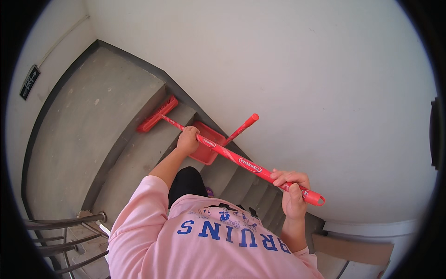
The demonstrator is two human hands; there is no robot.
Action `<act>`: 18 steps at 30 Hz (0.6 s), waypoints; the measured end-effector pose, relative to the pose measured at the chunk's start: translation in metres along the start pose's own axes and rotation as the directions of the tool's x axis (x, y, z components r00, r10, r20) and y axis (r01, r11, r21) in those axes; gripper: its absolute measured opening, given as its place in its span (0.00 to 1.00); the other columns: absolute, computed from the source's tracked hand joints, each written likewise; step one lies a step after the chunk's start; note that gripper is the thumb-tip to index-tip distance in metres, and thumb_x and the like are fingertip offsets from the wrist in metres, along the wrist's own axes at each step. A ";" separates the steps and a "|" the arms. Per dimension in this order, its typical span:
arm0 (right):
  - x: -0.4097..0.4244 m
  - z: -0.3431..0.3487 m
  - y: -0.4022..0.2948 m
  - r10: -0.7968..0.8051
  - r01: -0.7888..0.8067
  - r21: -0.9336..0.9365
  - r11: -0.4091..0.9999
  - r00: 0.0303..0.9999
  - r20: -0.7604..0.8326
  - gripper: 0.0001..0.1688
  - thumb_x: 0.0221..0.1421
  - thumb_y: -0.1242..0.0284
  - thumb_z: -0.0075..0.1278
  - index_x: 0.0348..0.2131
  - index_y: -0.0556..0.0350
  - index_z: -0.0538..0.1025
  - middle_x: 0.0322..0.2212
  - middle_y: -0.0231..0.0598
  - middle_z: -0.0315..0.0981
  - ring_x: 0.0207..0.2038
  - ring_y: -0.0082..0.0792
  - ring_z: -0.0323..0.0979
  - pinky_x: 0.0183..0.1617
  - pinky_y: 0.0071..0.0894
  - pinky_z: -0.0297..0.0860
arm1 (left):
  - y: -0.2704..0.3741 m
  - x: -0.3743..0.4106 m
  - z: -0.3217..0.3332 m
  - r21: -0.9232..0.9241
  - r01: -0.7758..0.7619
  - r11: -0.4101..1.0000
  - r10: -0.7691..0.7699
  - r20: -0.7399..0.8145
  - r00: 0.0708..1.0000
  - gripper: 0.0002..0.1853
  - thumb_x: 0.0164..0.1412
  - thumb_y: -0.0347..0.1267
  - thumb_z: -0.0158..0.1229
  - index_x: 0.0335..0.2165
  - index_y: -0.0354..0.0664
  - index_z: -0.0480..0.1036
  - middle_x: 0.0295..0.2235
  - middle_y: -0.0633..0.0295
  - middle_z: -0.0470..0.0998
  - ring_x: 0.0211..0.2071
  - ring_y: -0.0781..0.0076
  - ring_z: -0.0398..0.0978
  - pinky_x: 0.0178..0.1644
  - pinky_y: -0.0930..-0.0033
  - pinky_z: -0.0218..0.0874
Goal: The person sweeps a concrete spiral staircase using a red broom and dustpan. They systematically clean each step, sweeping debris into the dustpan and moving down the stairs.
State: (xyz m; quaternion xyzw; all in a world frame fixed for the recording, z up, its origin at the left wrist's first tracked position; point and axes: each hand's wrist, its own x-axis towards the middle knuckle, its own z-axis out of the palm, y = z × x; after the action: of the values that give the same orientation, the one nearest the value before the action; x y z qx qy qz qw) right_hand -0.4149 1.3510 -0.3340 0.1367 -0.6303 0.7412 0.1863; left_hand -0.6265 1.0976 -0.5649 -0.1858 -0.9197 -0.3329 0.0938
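Observation:
A red broom slants across the stairs, its handle (228, 154) gripped at two places. My left hand (188, 140) is closed around the lower part of the handle. My right hand (294, 192) holds it near the top, just short of the end cap with its hanging loop. The bristled broom head (158, 114) rests on a stair tread, close against the riser below the landing. Beneath the handle and my left hand, a red dustpan (210, 132) sits on a lower step; its upright handle (243, 129) rises beside the wall. Part of the pan is hidden by the broom handle and hand.
Concrete steps (240, 185) descend along a white wall (296, 69) with a dark skirting band. A landing (87, 94) lies above the broom head. Metal railings (66, 223) stand at lower left. An exit sign (30, 82) hangs on the left wall.

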 end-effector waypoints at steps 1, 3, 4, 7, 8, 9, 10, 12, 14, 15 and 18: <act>-0.006 -0.003 -0.002 0.026 -0.026 -0.016 1.000 1.000 -0.013 0.12 0.57 0.68 0.43 0.36 0.60 0.67 0.28 0.45 0.72 0.39 0.41 0.70 0.53 0.49 0.58 | 0.002 -0.004 0.003 0.016 0.010 1.000 -0.010 0.026 1.000 0.10 0.42 0.25 0.56 0.29 0.42 0.69 0.32 0.57 0.72 0.40 0.56 0.68 0.40 0.58 0.62; -0.017 -0.011 -0.008 0.074 -0.075 -0.044 0.996 0.997 -0.034 0.13 0.57 0.68 0.43 0.36 0.61 0.66 0.29 0.46 0.73 0.40 0.42 0.70 0.53 0.49 0.58 | 0.008 -0.007 0.007 0.050 0.029 0.998 -0.033 0.069 0.997 0.10 0.42 0.26 0.56 0.28 0.42 0.69 0.33 0.58 0.71 0.41 0.56 0.68 0.40 0.58 0.62; -0.021 -0.013 -0.011 0.071 -0.074 -0.053 0.996 0.996 -0.057 0.14 0.56 0.66 0.44 0.35 0.61 0.67 0.28 0.47 0.73 0.40 0.42 0.70 0.52 0.49 0.59 | 0.011 -0.008 0.008 0.056 0.023 0.998 -0.028 0.095 0.995 0.10 0.42 0.27 0.56 0.28 0.43 0.69 0.33 0.58 0.71 0.41 0.57 0.68 0.39 0.57 0.62; -0.028 -0.016 -0.024 0.030 -0.039 -0.092 0.995 0.994 -0.101 0.15 0.56 0.65 0.45 0.34 0.61 0.67 0.27 0.46 0.73 0.38 0.42 0.71 0.51 0.48 0.61 | 0.024 -0.014 0.011 0.068 0.008 0.998 -0.018 0.147 0.989 0.10 0.42 0.29 0.56 0.29 0.43 0.69 0.33 0.59 0.71 0.41 0.58 0.67 0.38 0.57 0.62; -0.028 -0.017 -0.028 -0.008 -0.011 -0.138 0.990 0.991 -0.132 0.18 0.55 0.62 0.45 0.32 0.61 0.68 0.24 0.45 0.73 0.34 0.42 0.73 0.49 0.48 0.63 | 0.031 -0.016 0.011 0.066 0.003 0.998 -0.013 0.151 0.988 0.10 0.42 0.29 0.56 0.29 0.44 0.69 0.33 0.59 0.71 0.42 0.58 0.67 0.38 0.56 0.62; -0.029 -0.019 -0.032 -0.022 0.000 -0.155 0.988 0.989 -0.144 0.18 0.55 0.61 0.45 0.32 0.61 0.68 0.24 0.45 0.73 0.33 0.42 0.73 0.48 0.48 0.63 | 0.038 -0.017 0.012 0.062 -0.005 0.998 -0.004 0.157 0.988 0.10 0.43 0.30 0.56 0.29 0.44 0.69 0.33 0.59 0.71 0.42 0.59 0.67 0.38 0.56 0.62; -0.029 -0.022 -0.038 -0.038 0.010 -0.176 0.984 0.987 -0.156 0.19 0.55 0.61 0.45 0.32 0.61 0.68 0.23 0.45 0.73 0.32 0.41 0.73 0.47 0.48 0.64 | 0.047 -0.017 0.013 0.069 0.007 0.998 -0.020 0.183 0.983 0.10 0.43 0.31 0.56 0.30 0.44 0.69 0.34 0.59 0.71 0.42 0.59 0.67 0.39 0.55 0.62; -0.030 -0.029 -0.048 -0.077 0.030 -0.238 0.971 0.979 -0.191 0.20 0.55 0.59 0.44 0.32 0.60 0.67 0.20 0.44 0.72 0.29 0.41 0.73 0.45 0.47 0.65 | 0.072 -0.018 0.008 0.063 0.014 0.998 -0.027 0.215 0.976 0.10 0.44 0.31 0.55 0.30 0.44 0.69 0.33 0.60 0.71 0.42 0.59 0.67 0.40 0.55 0.61; -0.031 -0.037 -0.056 -0.114 0.067 -0.249 0.966 0.978 -0.176 0.20 0.55 0.58 0.43 0.33 0.60 0.67 0.19 0.43 0.72 0.28 0.40 0.73 0.44 0.47 0.65 | 0.086 -0.021 0.006 0.033 0.033 0.999 -0.040 0.250 0.968 0.10 0.43 0.30 0.55 0.30 0.43 0.68 0.33 0.59 0.71 0.42 0.59 0.67 0.41 0.54 0.59; -0.031 -0.042 -0.061 -0.133 0.086 -0.258 0.962 0.977 -0.170 0.20 0.56 0.58 0.43 0.33 0.60 0.67 0.19 0.43 0.72 0.27 0.40 0.73 0.43 0.46 0.65 | 0.093 -0.022 0.007 0.034 0.022 0.999 -0.031 0.269 0.963 0.10 0.43 0.30 0.55 0.29 0.44 0.68 0.33 0.59 0.71 0.42 0.59 0.67 0.42 0.53 0.58; -0.033 -0.056 -0.074 -0.198 0.152 -0.297 0.943 0.972 -0.129 0.20 0.58 0.58 0.38 0.34 0.59 0.66 0.17 0.42 0.71 0.24 0.38 0.72 0.42 0.47 0.64 | 0.108 -0.028 0.014 0.008 -0.015 1.000 0.012 0.296 0.955 0.09 0.43 0.29 0.55 0.28 0.44 0.67 0.33 0.58 0.72 0.42 0.58 0.67 0.42 0.50 0.56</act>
State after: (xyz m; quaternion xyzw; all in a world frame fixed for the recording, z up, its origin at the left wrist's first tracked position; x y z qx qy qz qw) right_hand -0.3504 1.4128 -0.2921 0.1051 -0.6991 0.6314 0.3185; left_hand -0.5576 1.1754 -0.5212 -0.2395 -0.9237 -0.2960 -0.0417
